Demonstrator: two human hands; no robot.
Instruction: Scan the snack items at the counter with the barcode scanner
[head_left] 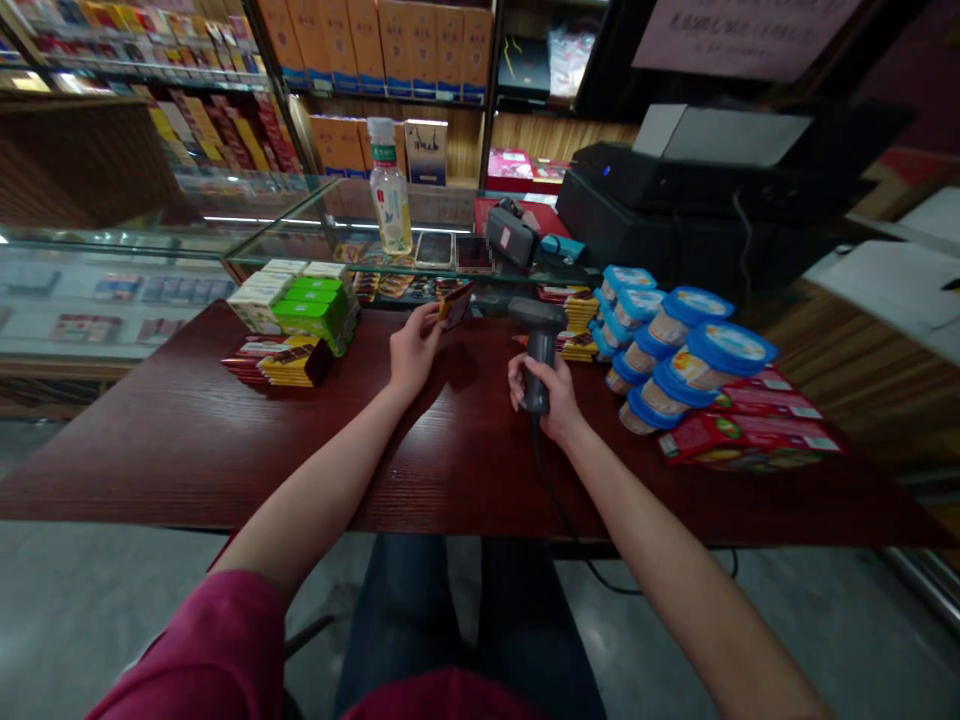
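My left hand pinches a small flat chocolate bar in a dark red and yellow wrapper, raised above the brown table. My right hand is wrapped round the handle of a black barcode scanner. The scanner's head points left, towards the bar, and its cable runs down over the table's front edge. Similar chocolate bars lie stacked on the left, beside green and white boxes. Another stack of yellow and red bars stands just behind the scanner.
Blue-lidded tubs are stacked on the right, with red boxes beside them. Behind the table runs a glass counter bearing a drink bottle and phones. A black printer-like machine stands at the back right.
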